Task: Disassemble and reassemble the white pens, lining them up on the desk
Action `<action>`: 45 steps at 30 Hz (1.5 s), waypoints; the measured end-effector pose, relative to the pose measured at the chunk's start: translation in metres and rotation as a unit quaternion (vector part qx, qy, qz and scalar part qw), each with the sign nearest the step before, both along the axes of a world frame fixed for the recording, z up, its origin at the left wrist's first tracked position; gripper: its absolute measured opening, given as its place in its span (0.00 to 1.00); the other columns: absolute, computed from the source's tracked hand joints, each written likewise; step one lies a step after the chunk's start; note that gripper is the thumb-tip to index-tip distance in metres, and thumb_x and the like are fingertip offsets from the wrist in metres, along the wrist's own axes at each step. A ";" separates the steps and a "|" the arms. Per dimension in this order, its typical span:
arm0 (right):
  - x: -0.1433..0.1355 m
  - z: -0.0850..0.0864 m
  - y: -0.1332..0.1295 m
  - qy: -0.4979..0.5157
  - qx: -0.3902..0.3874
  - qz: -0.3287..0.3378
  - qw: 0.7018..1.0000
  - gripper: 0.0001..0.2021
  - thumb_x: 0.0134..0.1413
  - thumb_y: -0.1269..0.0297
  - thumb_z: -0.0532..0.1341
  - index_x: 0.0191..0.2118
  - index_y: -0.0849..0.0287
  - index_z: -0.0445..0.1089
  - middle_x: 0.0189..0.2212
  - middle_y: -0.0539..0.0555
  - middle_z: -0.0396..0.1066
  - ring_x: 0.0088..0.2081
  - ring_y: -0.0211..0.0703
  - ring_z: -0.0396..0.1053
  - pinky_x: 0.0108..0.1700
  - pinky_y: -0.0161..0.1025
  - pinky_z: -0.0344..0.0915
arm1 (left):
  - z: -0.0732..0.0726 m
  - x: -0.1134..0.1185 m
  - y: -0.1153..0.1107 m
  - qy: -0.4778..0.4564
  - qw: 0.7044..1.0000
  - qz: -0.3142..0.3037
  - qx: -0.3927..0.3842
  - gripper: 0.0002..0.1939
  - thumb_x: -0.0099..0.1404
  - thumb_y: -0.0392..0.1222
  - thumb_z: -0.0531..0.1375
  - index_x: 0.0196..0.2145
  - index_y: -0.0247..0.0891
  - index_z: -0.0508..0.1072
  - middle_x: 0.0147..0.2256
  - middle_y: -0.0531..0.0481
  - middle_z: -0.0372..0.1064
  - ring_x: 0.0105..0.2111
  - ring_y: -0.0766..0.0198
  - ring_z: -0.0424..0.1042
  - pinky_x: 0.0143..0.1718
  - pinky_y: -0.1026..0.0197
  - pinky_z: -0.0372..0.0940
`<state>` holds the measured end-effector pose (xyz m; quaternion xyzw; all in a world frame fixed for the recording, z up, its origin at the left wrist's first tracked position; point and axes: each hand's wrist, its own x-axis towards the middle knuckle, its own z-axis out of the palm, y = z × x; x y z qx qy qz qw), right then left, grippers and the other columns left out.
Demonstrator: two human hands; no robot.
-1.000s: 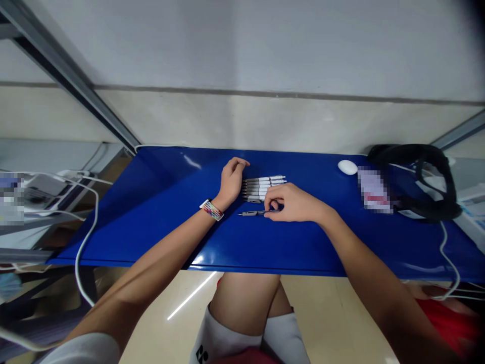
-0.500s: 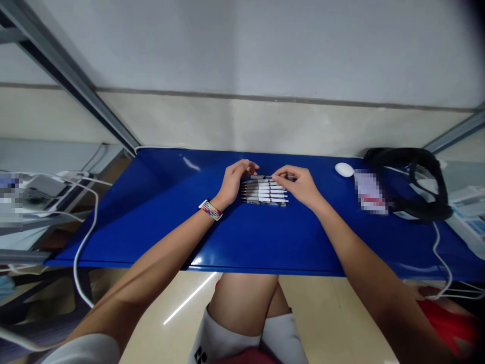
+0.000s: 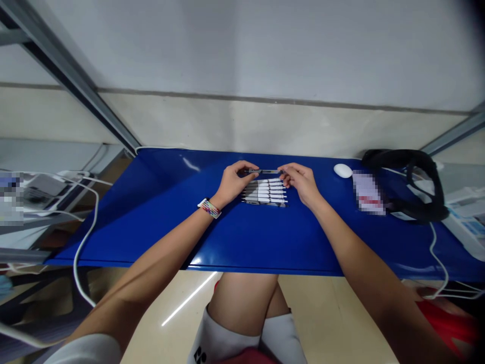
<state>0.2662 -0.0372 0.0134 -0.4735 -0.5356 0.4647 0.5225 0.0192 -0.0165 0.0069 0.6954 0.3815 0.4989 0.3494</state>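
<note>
Pinches 1 end of a dark pen point(image 3: 268, 172) with the left hand point(image 3: 231, 184) and the other with the right hand point(image 3: 304, 185), probably to keep it level, just beyond and roughly parallel to the row of white pens point(image 3: 271, 191) on the blue tabletop point(image 3: 242, 237). Cannot tell whether lifted or resting there.

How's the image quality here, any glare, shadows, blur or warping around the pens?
Head view: white glare spots on the glossy blue tabletop, a dim shadow across its left part; a bright streak on the beige floor; top right corner fades to black; forearms look stretched towards the lower corners; fine detail on the white-and-grey pens and dark grey pen looks soft.
</note>
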 end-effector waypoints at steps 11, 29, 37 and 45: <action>0.002 -0.006 0.004 0.043 -0.010 0.003 0.999 0.17 0.51 0.52 0.75 0.43 0.56 0.81 0.35 0.54 0.80 0.30 0.40 0.74 0.33 0.39 0.70 | -0.002 -0.005 0.005 -0.009 0.999 0.032 0.013 0.08 0.65 0.43 0.71 0.42 0.42 0.85 0.44 0.44 0.83 0.42 0.57 0.79 0.46 0.54 0.71; -0.001 -0.007 0.005 0.078 -0.013 -0.010 0.997 0.16 0.47 0.54 0.77 0.40 0.55 0.82 0.32 0.53 0.78 0.31 0.40 0.72 0.34 0.40 0.70 | 0.003 -0.006 0.001 0.036 0.998 0.025 0.034 0.09 0.69 0.44 0.68 0.46 0.43 0.85 0.45 0.45 0.83 0.44 0.57 0.78 0.47 0.53 0.70; -0.001 -0.009 0.007 0.056 -0.008 -0.001 0.998 0.17 0.49 0.51 0.76 0.41 0.55 0.81 0.33 0.53 0.78 0.32 0.41 0.73 0.36 0.42 0.72 | 0.006 -0.006 -0.001 0.063 0.997 0.016 0.037 0.10 0.70 0.46 0.67 0.46 0.43 0.85 0.46 0.45 0.83 0.45 0.56 0.79 0.49 0.52 0.70; -0.005 -0.006 0.005 0.071 -0.005 0.003 0.997 0.16 0.45 0.53 0.78 0.38 0.55 0.82 0.31 0.52 0.78 0.31 0.41 0.73 0.36 0.42 0.73 | 0.005 -0.007 -0.001 0.069 0.997 0.016 0.026 0.10 0.71 0.48 0.66 0.43 0.43 0.85 0.44 0.45 0.84 0.44 0.54 0.80 0.50 0.51 0.70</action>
